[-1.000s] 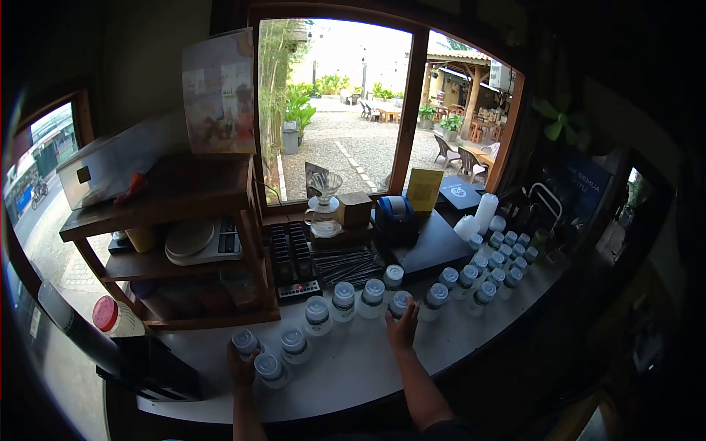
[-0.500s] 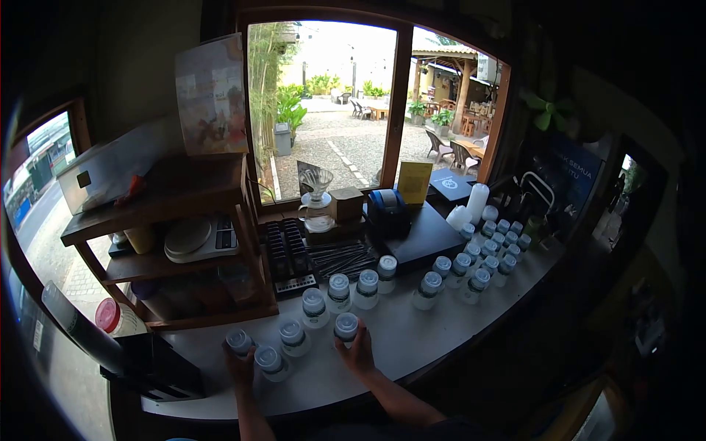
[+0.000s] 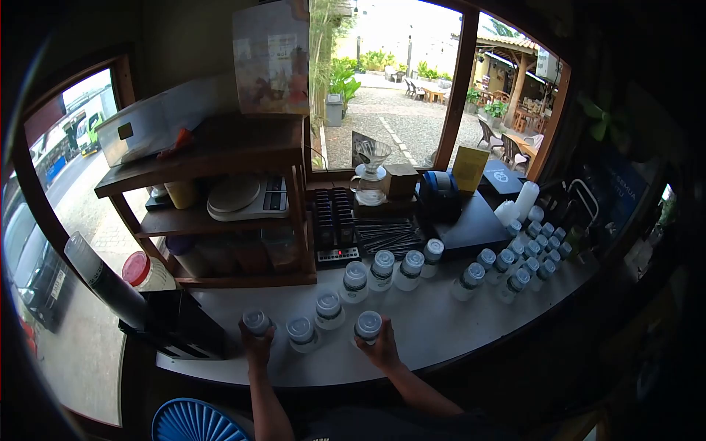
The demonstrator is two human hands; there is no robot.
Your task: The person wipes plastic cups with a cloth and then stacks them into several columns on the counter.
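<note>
My left hand (image 3: 257, 348) is wrapped round a small pale plastic bottle (image 3: 257, 321) with a round translucent top, at the left of the white counter (image 3: 434, 335). My right hand (image 3: 380, 350) grips the side of a similar bottle (image 3: 368, 325) near the counter's front edge. Between my hands stand two more upright bottles, a nearer one (image 3: 301, 332) and one slightly behind (image 3: 329, 309). Green print shows on some of them. Behind, a slanting row of several bottles (image 3: 355, 281) runs toward the right. Whether the held bottles touch the counter is hard to see.
Further right stands a cluster of several bottles (image 3: 512, 283). A wooden shelf (image 3: 213, 224) with a scale (image 3: 239, 198) rises at left, beside a red-lidded jar (image 3: 145, 270) and a black holder with stacked cups (image 3: 107, 283). A blue ribbed round object (image 3: 197, 422) lies below the counter.
My view has turned, so the scene sits further right and higher. Relative to the standing bottles, my right hand's bottle has come nearer to me; my left hand's bottle has shifted slightly left.
</note>
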